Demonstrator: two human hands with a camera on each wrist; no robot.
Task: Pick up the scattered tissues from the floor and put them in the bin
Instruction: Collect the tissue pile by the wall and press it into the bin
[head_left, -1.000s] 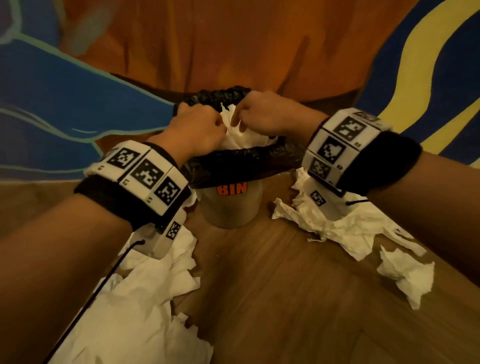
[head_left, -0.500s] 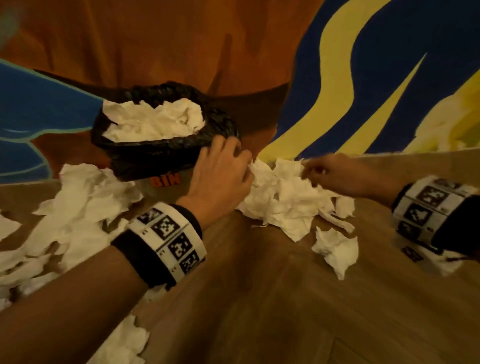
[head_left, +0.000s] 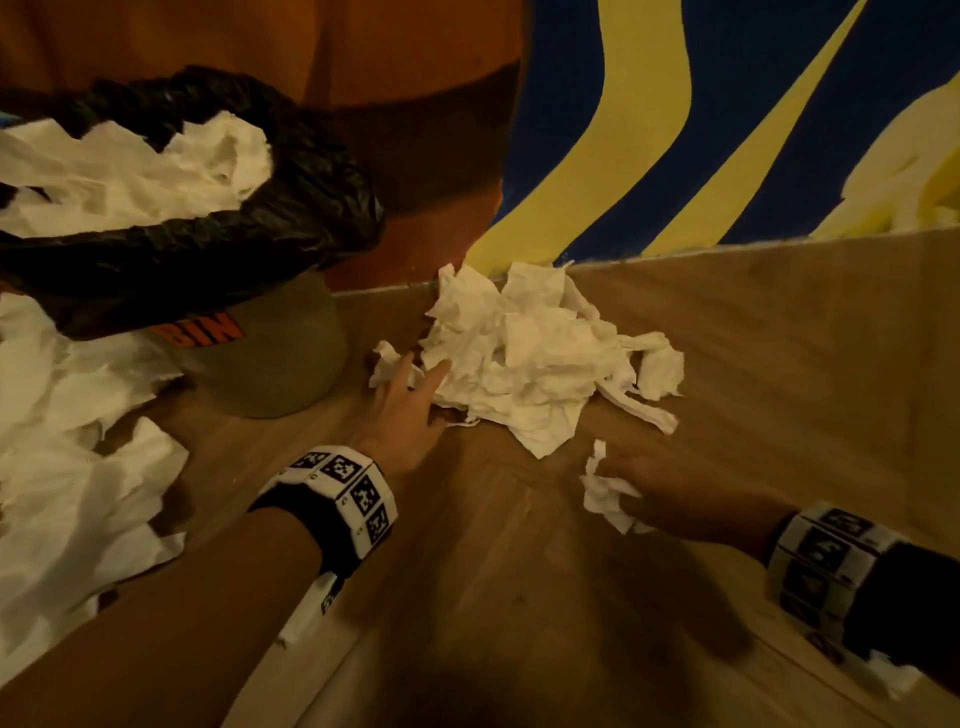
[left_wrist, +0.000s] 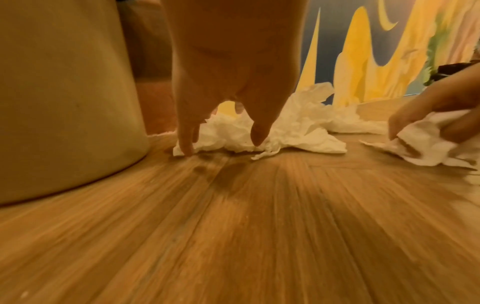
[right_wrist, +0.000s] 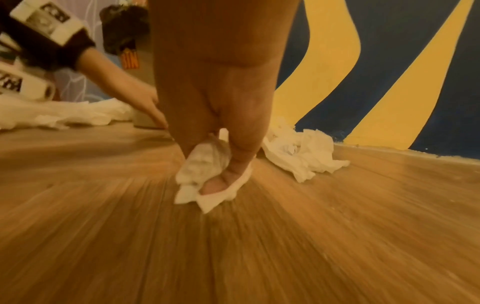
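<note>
The grey bin with a black liner stands at the left by the wall, heaped with white tissues. To its right a pile of crumpled tissues lies on the wooden floor. My left hand reaches into the pile's left edge, its fingers straight with the tips on the floor and tissue. My right hand grips a small crumpled tissue just above the floor, in front of the pile.
More loose tissues cover the floor left of the bin. A painted wall in orange, blue and yellow runs right behind the bin and the pile. Bare wooden floor lies between my arms.
Both hands left the bin's top and came down to the floor on its right. The left hand reached the pile's edge; the right hand drew back from the pile's top and took a small tissue.
</note>
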